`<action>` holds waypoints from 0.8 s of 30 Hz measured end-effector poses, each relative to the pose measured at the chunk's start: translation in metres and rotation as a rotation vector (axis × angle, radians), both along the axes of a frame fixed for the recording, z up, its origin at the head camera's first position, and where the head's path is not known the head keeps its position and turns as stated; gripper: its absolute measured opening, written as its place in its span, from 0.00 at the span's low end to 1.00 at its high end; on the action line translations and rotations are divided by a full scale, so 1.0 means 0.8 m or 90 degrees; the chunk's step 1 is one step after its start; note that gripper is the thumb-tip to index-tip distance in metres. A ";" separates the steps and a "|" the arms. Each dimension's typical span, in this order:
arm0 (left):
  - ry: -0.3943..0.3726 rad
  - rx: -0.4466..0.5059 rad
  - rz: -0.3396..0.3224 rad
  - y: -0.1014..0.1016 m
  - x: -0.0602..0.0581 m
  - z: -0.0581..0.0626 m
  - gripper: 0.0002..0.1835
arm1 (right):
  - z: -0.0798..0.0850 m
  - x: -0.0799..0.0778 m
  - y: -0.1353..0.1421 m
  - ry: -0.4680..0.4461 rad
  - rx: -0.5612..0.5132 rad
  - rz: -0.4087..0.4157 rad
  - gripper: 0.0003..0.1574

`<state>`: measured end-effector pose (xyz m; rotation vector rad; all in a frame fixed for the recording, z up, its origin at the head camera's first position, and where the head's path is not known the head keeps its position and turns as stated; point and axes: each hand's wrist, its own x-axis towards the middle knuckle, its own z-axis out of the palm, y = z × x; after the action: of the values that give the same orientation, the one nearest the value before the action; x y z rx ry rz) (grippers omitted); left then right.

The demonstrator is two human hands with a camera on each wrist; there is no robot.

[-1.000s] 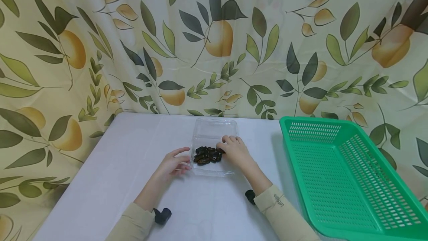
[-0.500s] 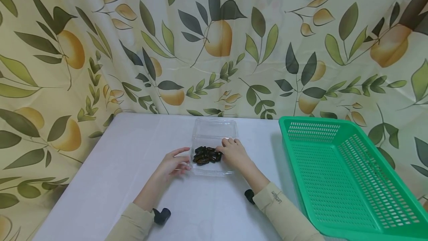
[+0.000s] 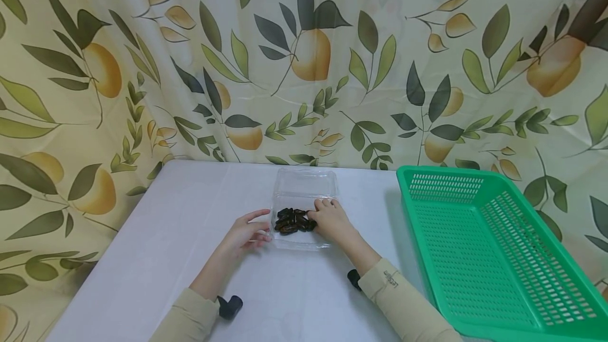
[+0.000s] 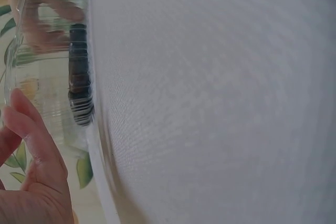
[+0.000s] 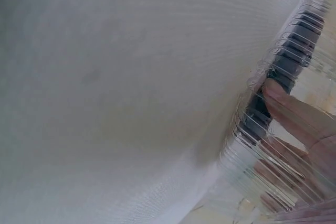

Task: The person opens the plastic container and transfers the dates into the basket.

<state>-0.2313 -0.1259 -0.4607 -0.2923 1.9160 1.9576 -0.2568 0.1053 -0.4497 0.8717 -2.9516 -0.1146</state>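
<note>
A clear plastic clamshell box (image 3: 291,241) lies on the table with its lid raised at the back. Inside, several dark, glossy dates (image 3: 287,221) are grouped together; the box wall partly blurs them in the left wrist view. My right hand (image 3: 331,219) reaches into the box at the right end of the group. Its thumb and fingers lie on either side of a date (image 5: 257,118), pinching it, seen through the ribbed wall. My left hand (image 3: 247,234) rests against the box's left side, fingers relaxed and extended, with the fingertips at the clear wall.
A large green plastic basket (image 3: 480,263) stands on the right side of the table. White cloth (image 3: 157,257) covers the tabletop. Behind it hangs a fruit-patterned curtain (image 3: 266,110). A small black wrist camera (image 3: 230,307) sticks out by the left sleeve.
My right hand has lowered slightly toward the front of the box, and the date at its fingertips now sits lower, among the others. The left hand stays in place.
</note>
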 end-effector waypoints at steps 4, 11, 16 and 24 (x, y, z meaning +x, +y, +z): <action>0.000 -0.002 -0.001 0.000 0.000 0.000 0.25 | 0.000 0.001 -0.001 -0.001 0.016 -0.002 0.18; 0.002 -0.004 0.001 -0.001 -0.001 -0.001 0.25 | 0.003 0.001 -0.003 -0.021 0.010 -0.014 0.17; -0.005 -0.010 0.004 -0.001 -0.001 -0.001 0.25 | 0.006 0.000 -0.003 -0.034 -0.008 -0.025 0.19; -0.005 -0.016 0.001 -0.001 -0.002 -0.001 0.25 | 0.009 0.002 -0.001 -0.014 -0.033 -0.022 0.14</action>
<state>-0.2327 -0.1266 -0.4618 -0.3080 1.9375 1.9306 -0.2555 0.1047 -0.4424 0.8220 -2.9762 -0.0305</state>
